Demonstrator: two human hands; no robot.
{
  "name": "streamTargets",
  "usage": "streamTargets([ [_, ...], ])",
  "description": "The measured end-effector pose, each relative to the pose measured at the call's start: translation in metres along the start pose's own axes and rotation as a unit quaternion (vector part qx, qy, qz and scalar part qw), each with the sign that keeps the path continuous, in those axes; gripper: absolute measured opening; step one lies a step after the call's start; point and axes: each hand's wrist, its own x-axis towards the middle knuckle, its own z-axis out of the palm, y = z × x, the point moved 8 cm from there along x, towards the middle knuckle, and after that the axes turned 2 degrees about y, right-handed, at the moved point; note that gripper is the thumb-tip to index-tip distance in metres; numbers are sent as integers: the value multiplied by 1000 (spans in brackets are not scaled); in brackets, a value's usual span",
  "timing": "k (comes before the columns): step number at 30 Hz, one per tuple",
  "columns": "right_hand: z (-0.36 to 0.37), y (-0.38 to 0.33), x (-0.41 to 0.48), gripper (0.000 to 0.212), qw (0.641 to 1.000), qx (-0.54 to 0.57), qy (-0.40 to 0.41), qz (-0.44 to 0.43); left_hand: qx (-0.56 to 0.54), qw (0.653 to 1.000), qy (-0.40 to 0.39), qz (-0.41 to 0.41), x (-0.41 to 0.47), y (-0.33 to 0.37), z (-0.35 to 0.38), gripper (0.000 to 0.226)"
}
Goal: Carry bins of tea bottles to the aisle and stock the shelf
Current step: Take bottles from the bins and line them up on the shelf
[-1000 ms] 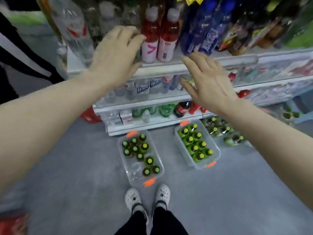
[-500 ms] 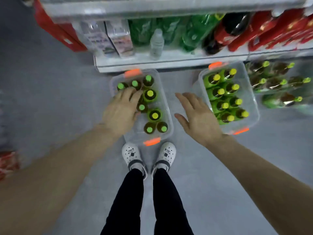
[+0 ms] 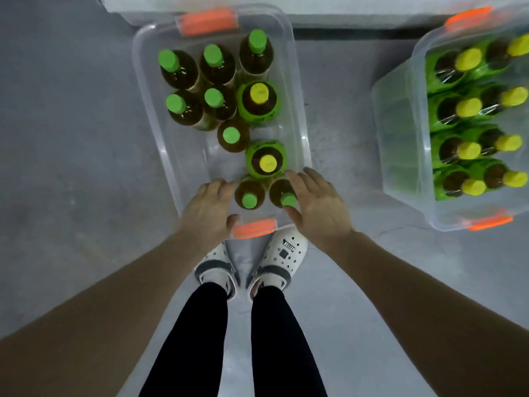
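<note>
Clear plastic bin [image 3: 156, 118] on the floor now fills the view: both hands have dropped from the shelf to its near end. The left hand [image 3: 209, 209] and right hand [image 3: 319, 209], fingers [image 3: 299, 183] spread and gripping nothing yet, bracket two green-capped bottles [image 3: 249, 196], likely the next pair to be shelved.

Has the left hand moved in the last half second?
Yes. Along the clear bin, the left hand came from the middle to the near end, by the orange handle.
</note>
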Motion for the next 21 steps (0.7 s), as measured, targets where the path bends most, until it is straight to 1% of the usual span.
streamTargets([
  [2,10,3,1,55,999,-21,24,-14,-38,999,-19,-19,10,-8,21,71],
  [5,21,10,-4,53,998,-38,43,-35,-79,996,-21,-35,25,-14,42,79],
  [9,32,17,-11,50,996,-38,45,-61,-108,993,-39,3,44,-13,60,79],
  [14,32,15,-11,45,994,-57,67,-57,-127,990,-40,44,46,-17,58,73],
  [16,32,9,-8,41,992,-84,76,-57,-142,989,-29,21,43,-22,51,75],
  [18,37,0,-2,38,989,-106,74,-74,-154,987,-22,-28,39,-27,42,77],
  [19,42,-4,2,39,988,-112,69,-79,-163,985,-19,-54,37,-30,38,76],
  [21,57,-9,13,50,989,-130,35,-55,-188,976,-12,-107,34,-37,26,70],
])
